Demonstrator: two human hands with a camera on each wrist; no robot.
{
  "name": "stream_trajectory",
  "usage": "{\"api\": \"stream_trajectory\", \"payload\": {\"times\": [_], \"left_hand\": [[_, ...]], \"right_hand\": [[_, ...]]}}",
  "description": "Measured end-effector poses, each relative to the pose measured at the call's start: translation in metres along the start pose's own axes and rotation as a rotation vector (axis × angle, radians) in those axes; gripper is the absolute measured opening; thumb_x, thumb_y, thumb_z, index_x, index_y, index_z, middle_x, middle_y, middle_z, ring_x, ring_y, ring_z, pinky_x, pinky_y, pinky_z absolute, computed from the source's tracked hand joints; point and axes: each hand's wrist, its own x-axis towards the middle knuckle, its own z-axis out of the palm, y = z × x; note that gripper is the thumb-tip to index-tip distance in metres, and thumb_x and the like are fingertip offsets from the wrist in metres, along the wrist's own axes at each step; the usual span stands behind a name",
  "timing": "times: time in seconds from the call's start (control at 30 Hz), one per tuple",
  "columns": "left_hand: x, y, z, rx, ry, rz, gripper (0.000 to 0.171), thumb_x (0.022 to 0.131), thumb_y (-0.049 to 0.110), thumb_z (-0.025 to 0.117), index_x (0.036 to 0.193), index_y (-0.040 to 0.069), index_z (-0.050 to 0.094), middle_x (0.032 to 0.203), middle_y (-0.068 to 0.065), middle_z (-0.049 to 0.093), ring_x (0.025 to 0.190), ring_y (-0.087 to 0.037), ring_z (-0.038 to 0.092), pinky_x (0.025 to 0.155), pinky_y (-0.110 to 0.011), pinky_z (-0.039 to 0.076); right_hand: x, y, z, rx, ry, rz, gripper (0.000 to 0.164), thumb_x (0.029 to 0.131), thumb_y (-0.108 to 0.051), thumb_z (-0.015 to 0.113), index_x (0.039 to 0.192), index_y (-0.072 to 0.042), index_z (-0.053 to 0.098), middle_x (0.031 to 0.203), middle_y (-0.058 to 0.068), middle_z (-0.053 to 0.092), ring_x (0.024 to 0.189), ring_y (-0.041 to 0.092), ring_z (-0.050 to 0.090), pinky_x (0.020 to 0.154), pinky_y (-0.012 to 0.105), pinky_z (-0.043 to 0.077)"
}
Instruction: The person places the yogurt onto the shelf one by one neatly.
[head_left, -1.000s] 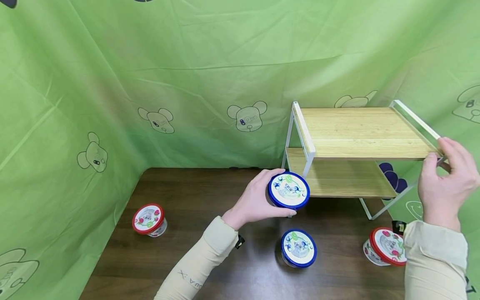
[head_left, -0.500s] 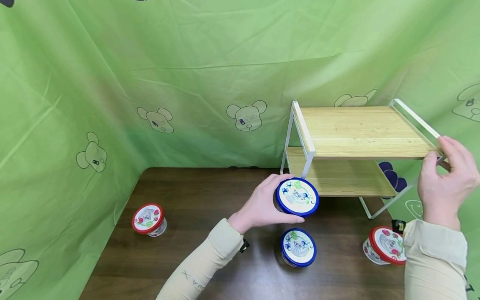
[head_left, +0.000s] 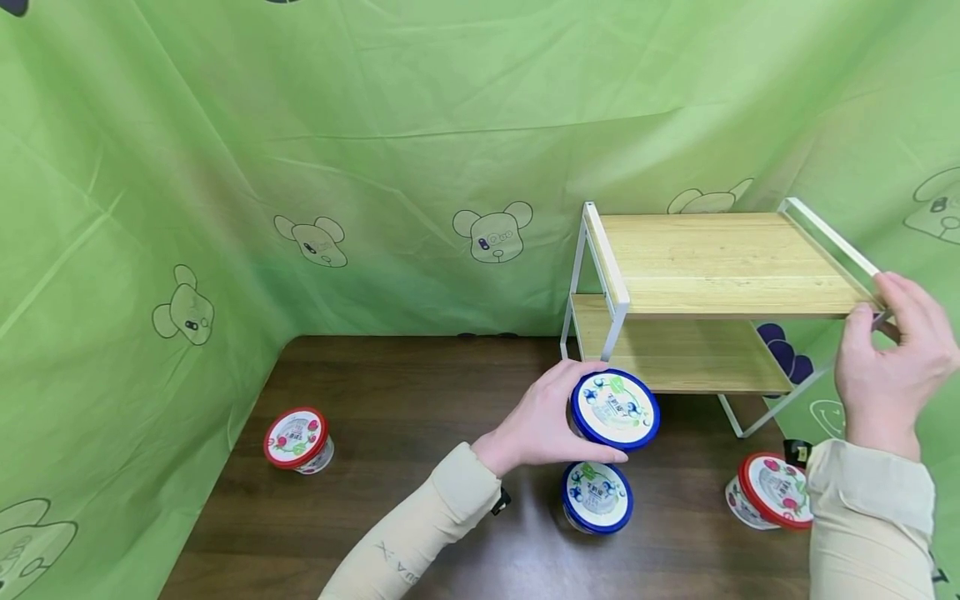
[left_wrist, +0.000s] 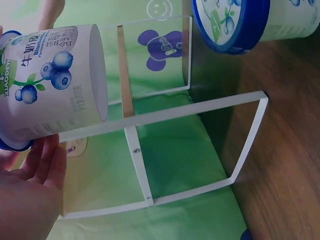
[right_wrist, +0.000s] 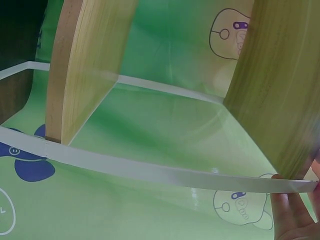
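Note:
My left hand [head_left: 542,422] grips a blue-lidded yogurt tub [head_left: 615,408] from its left side, thumb at the front and fingers behind. Blueberries are printed on the wall of this tub [left_wrist: 55,82] in the left wrist view, and it is up off the table. A second blue-lidded tub [head_left: 597,498] stands on the table just below it in the head view. My right hand [head_left: 896,358] pinches the front right top corner of a two-tier shelf rack [head_left: 735,267] with white metal frame and wooden boards. In the right wrist view its fingers [right_wrist: 287,215] meet the white frame bar.
A red-lidded tub [head_left: 297,440] stands at the table's left. Another red-lidded tub [head_left: 772,492] sits at the right, partly behind the right sleeve. The dark wooden table [head_left: 405,375] is bordered by a green cloth [head_left: 390,167] with bear faces.
My left hand has moved right and toward me with the blue-lidded tub, which now comes close to the second blue-lidded tub in the head view. My right hand stays at the rack corner.

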Motion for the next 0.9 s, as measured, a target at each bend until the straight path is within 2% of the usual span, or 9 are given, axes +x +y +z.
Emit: {"api": "stream_trajectory", "payload": {"times": [0.2,0.4,0.9], "left_hand": [[0.001,0.002,0.008,0.017,-0.038,0.002,0.101,0.067,0.054,0.092,0.15,0.028,0.041,0.127,0.012,0.049,0.114,0.001,0.046,0.096,-0.022,0.045],[0.001,0.004,0.016,0.033,-0.055,0.017,0.099,0.067,0.055,0.091,0.149,0.027,0.043,0.127,0.011,0.051,0.114,0.0,0.046,0.095,-0.023,0.045],[0.011,0.015,0.021,0.039,-0.042,0.048,0.104,0.066,0.055,0.092,0.15,0.023,0.04,0.134,0.013,0.049,0.12,0.002,0.042,0.099,-0.021,0.041]], "right_hand": [[0.0,-0.001,0.0,-0.002,0.003,-0.011,0.035,0.095,-0.006,0.058,0.122,-0.02,0.074,0.127,-0.007,0.068,0.114,0.008,0.06,0.089,0.014,0.049],[0.0,-0.001,0.0,-0.003,-0.009,0.008,0.035,0.095,-0.006,0.058,0.122,-0.021,0.074,0.127,-0.007,0.068,0.114,0.008,0.06,0.09,0.014,0.05],[0.0,-0.001,0.0,-0.004,0.003,-0.02,0.035,0.095,-0.006,0.058,0.122,-0.02,0.074,0.127,-0.007,0.068,0.114,0.008,0.06,0.089,0.014,0.049]]}}
